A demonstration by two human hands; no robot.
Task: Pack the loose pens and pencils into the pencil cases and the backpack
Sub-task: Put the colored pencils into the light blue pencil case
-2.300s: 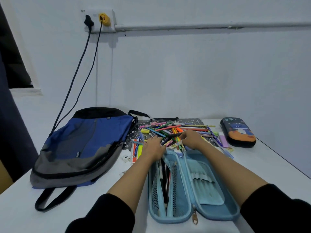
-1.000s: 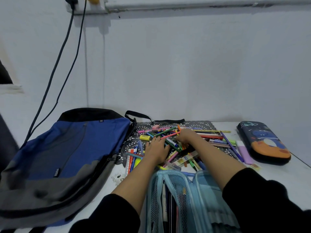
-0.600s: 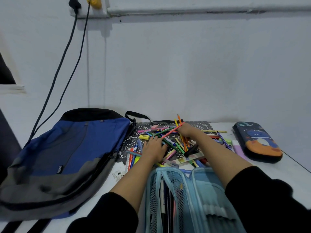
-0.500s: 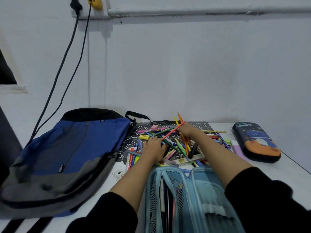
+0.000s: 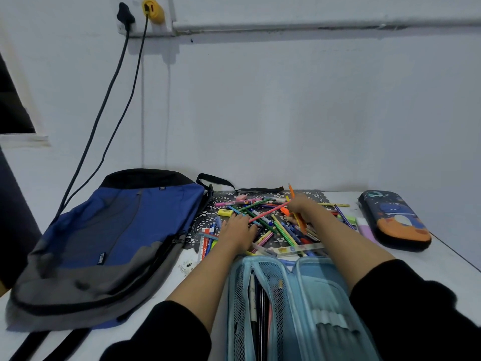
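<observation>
A heap of loose coloured pens and pencils [image 5: 263, 220] lies on a black lace mat [image 5: 205, 222] at the back of the white table. My right hand [image 5: 303, 204] grips a few pencils, an orange one and a pink one sticking out, lifted just above the heap. My left hand [image 5: 238, 231] rests flat on the heap's near left side. An open light-blue pencil case [image 5: 307, 303] lies in front of me with pens in its left mesh half. A blue and grey backpack [image 5: 104, 246] lies flat at the left. A dark pencil case [image 5: 393, 220] with an orange print lies zipped at the right.
Two cables [image 5: 109, 105] hang from a wall socket [image 5: 145, 14] down behind the backpack. A purple eraser-like block [image 5: 365, 229] lies beside the dark case. The table's right edge [image 5: 455, 254] runs close past that case. The wall stands just behind the mat.
My right hand closed on a few pencils in the heap and raised them slightly. My left hand stayed on the heap. The head camera tilted up, then down a little.
</observation>
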